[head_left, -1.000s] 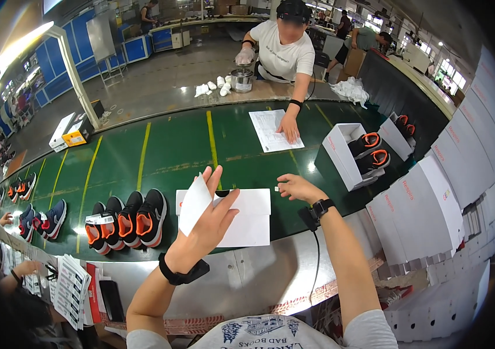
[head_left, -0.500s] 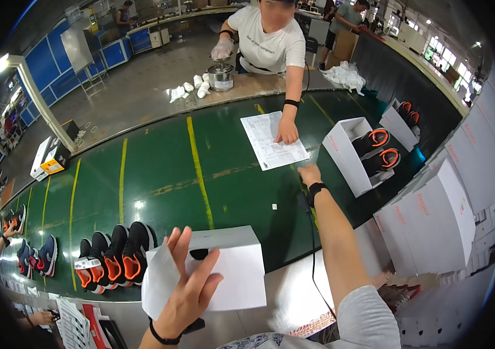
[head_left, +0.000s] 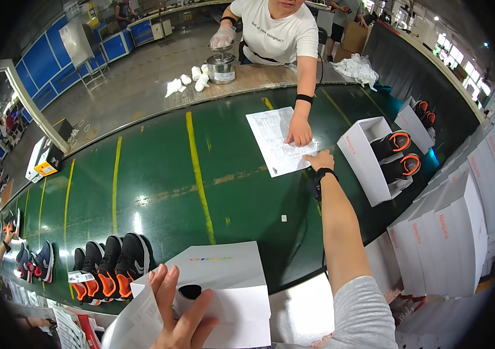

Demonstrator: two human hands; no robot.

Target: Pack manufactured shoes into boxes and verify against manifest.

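My left hand (head_left: 180, 320) lies with spread fingers against the near side of a white cardboard shoebox (head_left: 224, 264) that has a dark round hole. Beside those fingers a white sheet (head_left: 138, 317) with faint print rises at the box's left. My right hand (head_left: 320, 159), arm stretched forward, has its fingers bent at the near right corner of a printed paper sheet (head_left: 270, 142) on the green belt. A co-worker's hand (head_left: 299, 132) presses on the same sheet from the far side.
On the green belt (head_left: 160, 168), black-and-orange shoes (head_left: 128, 264) stand left of my box. An open white shoebox (head_left: 359, 166) holding a pair is at the right, before stacked white boxes (head_left: 445, 232). A metal pot (head_left: 222, 70) and white wads (head_left: 195, 75) sit across the belt.
My right hand has come forward onto the sheet's near corner; before, it pointed beside it. My view has shifted, and the box under my left hand sits lower in the picture.
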